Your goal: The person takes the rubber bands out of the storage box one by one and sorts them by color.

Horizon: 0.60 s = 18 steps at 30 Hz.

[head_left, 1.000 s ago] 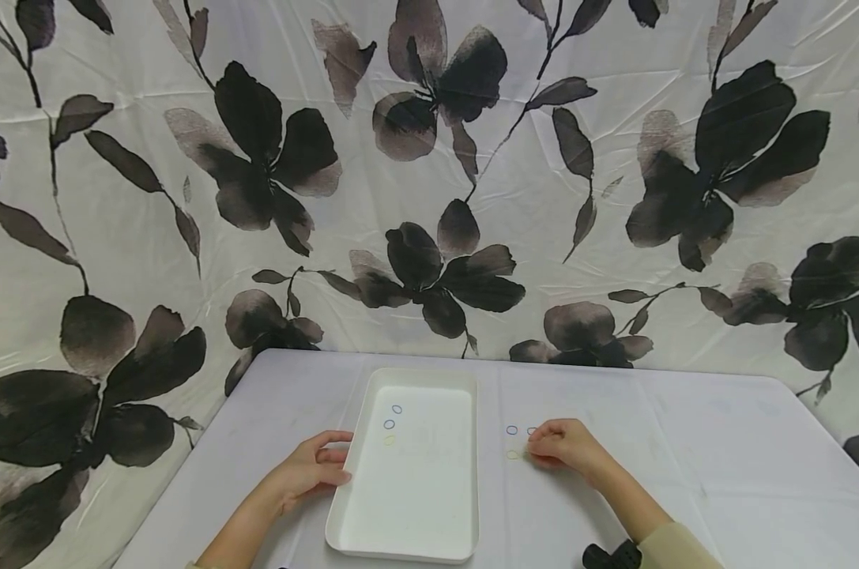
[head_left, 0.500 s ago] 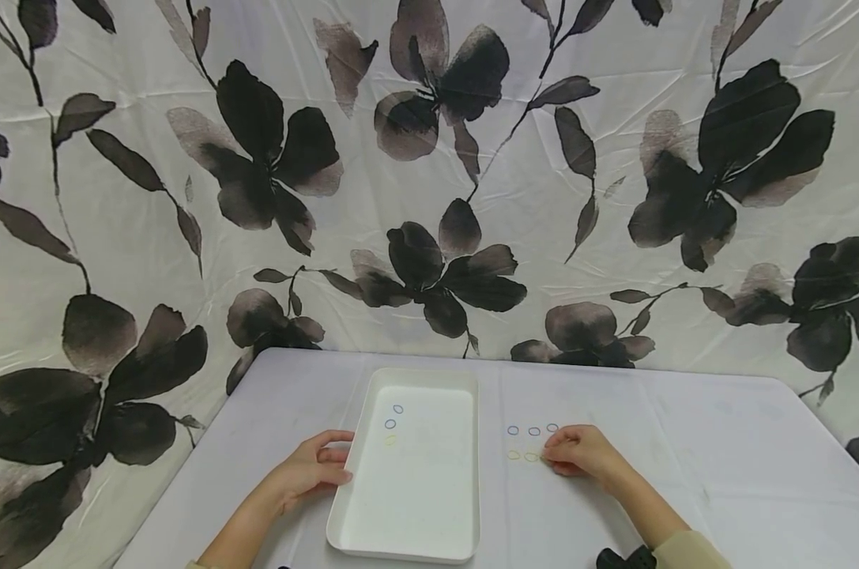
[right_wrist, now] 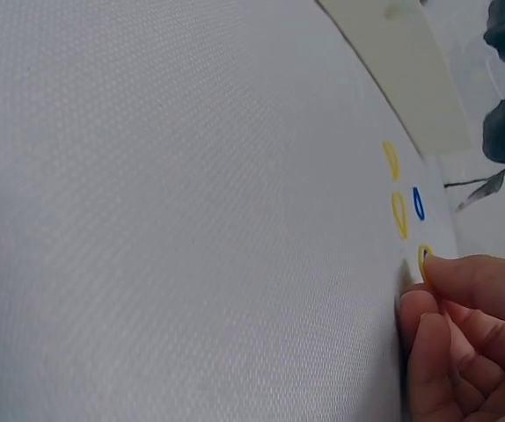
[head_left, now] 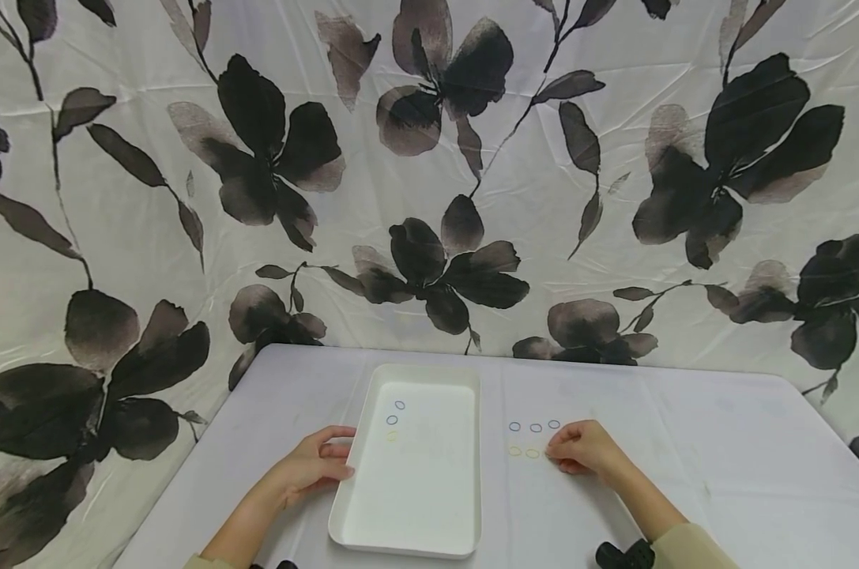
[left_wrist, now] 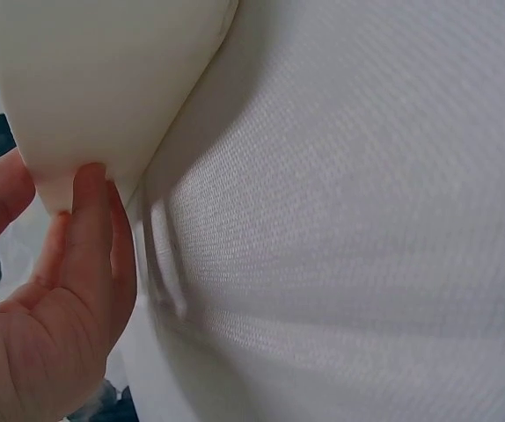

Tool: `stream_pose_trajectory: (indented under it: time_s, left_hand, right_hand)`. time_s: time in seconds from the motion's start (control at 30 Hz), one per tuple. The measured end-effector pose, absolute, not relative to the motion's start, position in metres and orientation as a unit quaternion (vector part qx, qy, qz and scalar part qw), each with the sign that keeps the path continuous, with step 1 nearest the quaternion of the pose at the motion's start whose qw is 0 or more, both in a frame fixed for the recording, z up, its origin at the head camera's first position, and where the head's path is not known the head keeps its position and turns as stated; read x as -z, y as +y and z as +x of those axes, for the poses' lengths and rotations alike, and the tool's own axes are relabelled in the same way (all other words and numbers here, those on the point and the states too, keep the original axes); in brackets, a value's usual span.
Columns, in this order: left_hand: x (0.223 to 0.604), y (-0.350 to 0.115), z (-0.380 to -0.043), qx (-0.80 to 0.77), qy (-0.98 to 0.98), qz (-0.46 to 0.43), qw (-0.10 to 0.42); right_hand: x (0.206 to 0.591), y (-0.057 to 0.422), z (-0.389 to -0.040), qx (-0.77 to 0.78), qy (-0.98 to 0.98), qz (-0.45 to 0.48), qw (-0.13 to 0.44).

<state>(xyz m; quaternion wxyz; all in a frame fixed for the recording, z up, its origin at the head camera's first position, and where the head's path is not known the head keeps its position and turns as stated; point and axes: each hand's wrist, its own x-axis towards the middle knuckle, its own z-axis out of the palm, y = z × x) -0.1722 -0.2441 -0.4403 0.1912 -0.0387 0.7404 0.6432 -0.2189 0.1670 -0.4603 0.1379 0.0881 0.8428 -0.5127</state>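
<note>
My right hand (head_left: 584,446) pinches a small yellow rubber band (right_wrist: 423,261) between thumb and fingertips, low over the tabletop. Left of those fingertips lie two yellow bands, one (head_left: 515,451) beside another (head_left: 532,454). Behind them is a row of blue bands: a left one (head_left: 514,427), a middle one (head_left: 536,427) and a right one (head_left: 554,424). My left hand (head_left: 308,466) touches the outer left side of a white tray (head_left: 411,514), thumb and fingers against its wall. Inside the tray are two blue bands (head_left: 392,420) and a yellow one (head_left: 391,435).
A white cloth covers the table (head_left: 649,442). Behind its back edge hangs a pale curtain (head_left: 578,197) printed with dark flowers. A black object (head_left: 624,555) is by the right sleeve, at the bottom of the head view.
My right hand has moved a little to the right, uncovering a right-hand blue band and a second yellow band. The left hand stays at the tray.
</note>
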Motion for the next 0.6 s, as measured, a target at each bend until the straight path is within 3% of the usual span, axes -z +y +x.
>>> stream_pose_trajectory:
  time_s: [0.6]
  left_hand:
    - [0.4406,-0.2439,-0.1715,-0.643,0.742,-0.035,0.188]
  right_hand:
    - [0.4544,0.1730,-0.2231,0.515,0.844,0.074,0.131]
